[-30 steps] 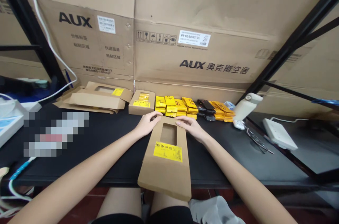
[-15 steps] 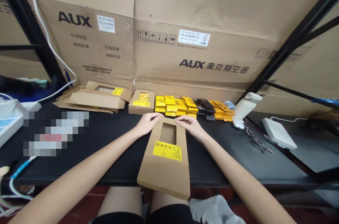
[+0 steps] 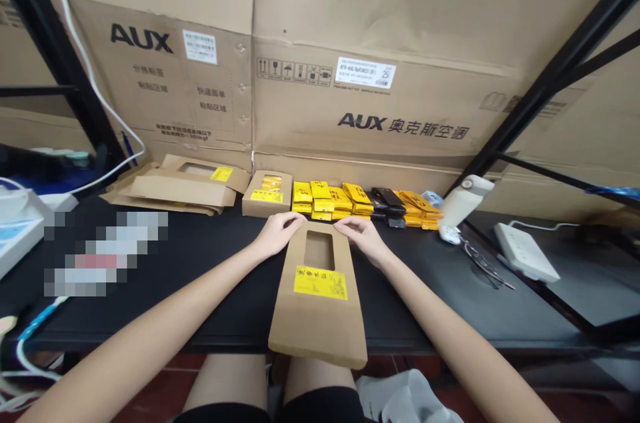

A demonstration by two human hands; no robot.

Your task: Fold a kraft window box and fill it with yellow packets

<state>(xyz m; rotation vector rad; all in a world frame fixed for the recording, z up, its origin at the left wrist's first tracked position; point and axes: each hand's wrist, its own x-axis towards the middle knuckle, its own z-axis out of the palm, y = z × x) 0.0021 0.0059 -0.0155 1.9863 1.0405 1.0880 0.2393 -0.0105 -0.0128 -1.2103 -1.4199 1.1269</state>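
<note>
Between my hands is a brown cardboard box (image 3: 320, 326) with a cut-out window and a yellow label, its near end reaching past the table's front edge. My left hand (image 3: 279, 233) pinches its far left corner. At the far right corner, the fingers of my right hand (image 3: 364, 238) are closed on the edge. Just behind stands a filled window box (image 3: 267, 195) with yellow packets showing inside. To its right lie stacked yellow packets (image 3: 340, 200), then black packets (image 3: 387, 205) and orange packets (image 3: 419, 208).
Flattened cardboard boxes (image 3: 175, 186) are piled at the back left. A pale bottle (image 3: 467, 200), glasses (image 3: 485, 264) and a white power strip (image 3: 526, 252) lie to the right. Large cardboard sheets (image 3: 400, 23) wall off the back of the black table (image 3: 210, 316).
The near end of the box has swung slightly to the right and up, and its sides look straighter. Both hands keep nearly the same place at its far end.
</note>
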